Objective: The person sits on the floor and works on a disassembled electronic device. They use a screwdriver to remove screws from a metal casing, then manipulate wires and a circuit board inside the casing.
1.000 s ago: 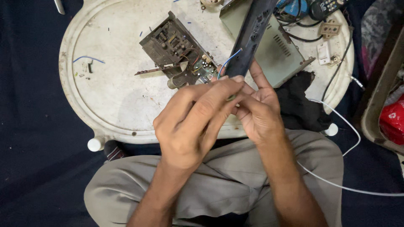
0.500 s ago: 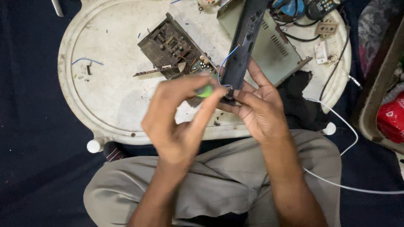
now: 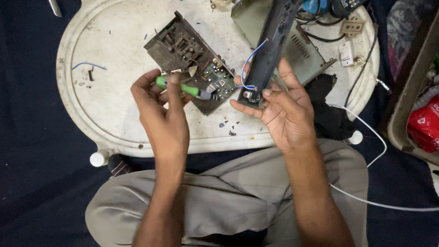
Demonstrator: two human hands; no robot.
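Observation:
My left hand (image 3: 162, 114) grips a green-handled screwdriver (image 3: 183, 88), its tip pointing right toward a circuit board. My right hand (image 3: 283, 107) holds the lower end of a long black bar-shaped casing (image 3: 272, 45), tilted up and away, with a blue wire (image 3: 249, 64) looping out of it. Between the hands, on the white oval tray table (image 3: 109, 105), lies a dark metal chassis with a green circuit board (image 3: 192, 64). The two hands are apart, not touching.
A grey metal cover (image 3: 306, 50), black cables, white sockets (image 3: 346, 55) and a black cloth (image 3: 327, 110) lie at the table's right. A white cable (image 3: 366, 132) trails over my knee. A red bag (image 3: 425, 126) sits at far right. My crossed legs fill the foreground.
My left hand has drawn away to the left with the green screwdriver, away from the casing end. My right hand still holds the black casing, now clearly exposed.

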